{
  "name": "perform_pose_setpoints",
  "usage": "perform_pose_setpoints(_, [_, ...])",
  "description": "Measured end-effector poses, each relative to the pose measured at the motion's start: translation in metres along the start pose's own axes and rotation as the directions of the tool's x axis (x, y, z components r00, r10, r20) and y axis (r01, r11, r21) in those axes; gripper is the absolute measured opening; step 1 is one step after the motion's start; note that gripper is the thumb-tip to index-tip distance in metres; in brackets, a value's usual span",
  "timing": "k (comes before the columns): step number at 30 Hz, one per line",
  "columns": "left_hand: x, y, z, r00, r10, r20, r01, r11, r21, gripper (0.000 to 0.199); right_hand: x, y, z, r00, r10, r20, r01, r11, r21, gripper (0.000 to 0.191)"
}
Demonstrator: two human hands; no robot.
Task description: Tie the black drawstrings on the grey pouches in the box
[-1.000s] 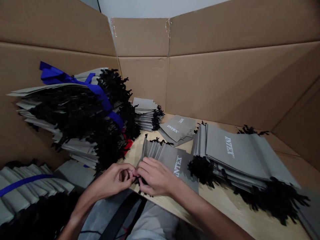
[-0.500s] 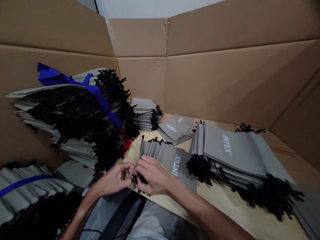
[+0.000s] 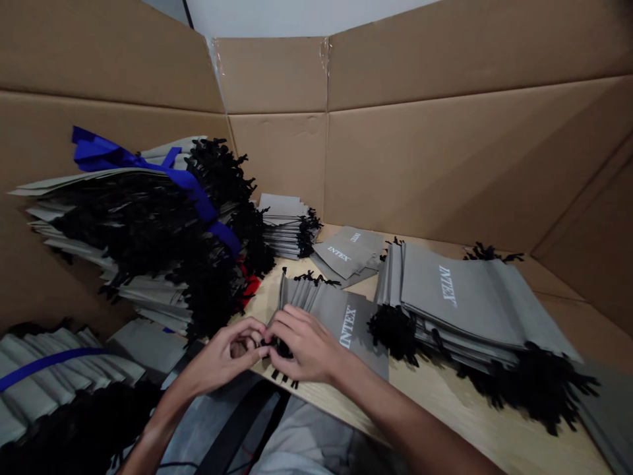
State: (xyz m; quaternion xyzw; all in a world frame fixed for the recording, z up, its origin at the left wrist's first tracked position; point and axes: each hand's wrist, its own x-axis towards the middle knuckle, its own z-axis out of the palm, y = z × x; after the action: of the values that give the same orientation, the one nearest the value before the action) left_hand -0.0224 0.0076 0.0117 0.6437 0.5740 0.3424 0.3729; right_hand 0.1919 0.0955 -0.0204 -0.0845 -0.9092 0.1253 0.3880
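Observation:
Both my hands meet over a small stack of grey INTEX drawstring bags (image 3: pixel 329 303) at the table's front edge. My left hand (image 3: pixel 232 351) is closed in a pinch on a black drawstring cord (image 3: pixel 270 342) at the stack's near left side. Just right of it, my right hand (image 3: pixel 304 346) also pinches the cord, its fingers curled over the bags' edge. Part of the cord is hidden between the fingers. Short black cord ends stick out below my right hand, and more show at the stack's far edge.
A tall bundle of bags tied with a blue strap (image 3: pixel 198 198) rises on the left, another strapped bundle (image 3: pixel 64 369) below it. Right stands a thick bag stack (image 3: pixel 475 303). Behind lie loose bags (image 3: pixel 341 254) and a small stack (image 3: pixel 281 214). Cardboard walls (image 3: pixel 420 158) enclose the table.
My left thumb has straightened and moved toward my right hand's fingertips. More cord now shows between the hands and under the right one. The stacks have stayed put.

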Motion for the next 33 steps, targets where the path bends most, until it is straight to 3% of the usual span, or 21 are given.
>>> perform_pose_setpoints(10, [0.006,-0.020,-0.001,0.995,0.031,-0.097,-0.030,1.000,0.011,0.027,0.006,-0.002,-0.004,0.989,0.144,0.029,-0.145,0.989,0.043,0.028])
perform_pose_setpoints(21, [0.008,-0.026,-0.002,0.979,0.124,-0.162,-0.117,0.992,0.054,0.026,0.010,-0.005,0.002,0.971,0.212,0.108,-0.194,0.969,-0.152,0.015])
perform_pose_setpoints(33, [0.006,-0.030,0.001,0.962,0.135,-0.235,-0.132,0.991,0.031,0.027,0.011,-0.001,0.009,0.964,0.250,0.094,-0.233,0.959,-0.159,0.007])
